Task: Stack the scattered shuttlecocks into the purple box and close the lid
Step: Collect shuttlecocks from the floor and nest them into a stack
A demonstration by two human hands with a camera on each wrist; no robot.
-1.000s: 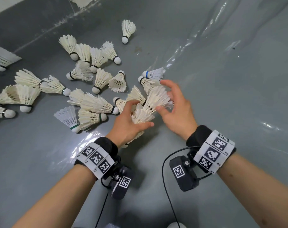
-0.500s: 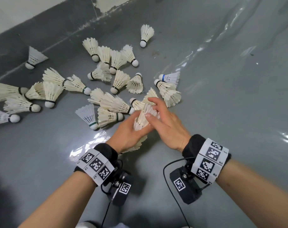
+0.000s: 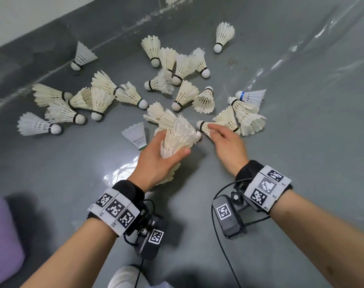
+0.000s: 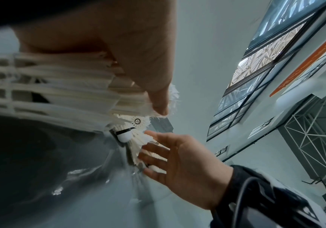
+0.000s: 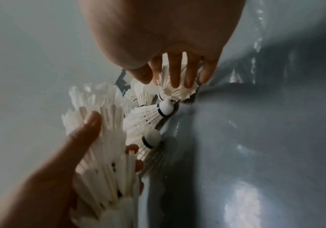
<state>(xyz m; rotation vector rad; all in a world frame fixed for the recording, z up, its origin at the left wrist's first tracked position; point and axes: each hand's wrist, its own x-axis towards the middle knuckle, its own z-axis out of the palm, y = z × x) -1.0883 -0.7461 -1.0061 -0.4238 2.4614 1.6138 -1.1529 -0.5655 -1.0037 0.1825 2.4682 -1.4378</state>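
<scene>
Loose shuttlecocks lie spread on the floor, in front of both hands, reaching left toward the wall base. One outlier shuttlecock sits farthest back, apart from the rest. Left hand holds a nested stack of shuttlecocks at centre, above the floor. Right hand is just right of the stack, fingers on a lying shuttlecock at the near edge of the right-side cluster. Box sits at the near left edge, well apart from the pile, behind-left of the left forearm
</scene>
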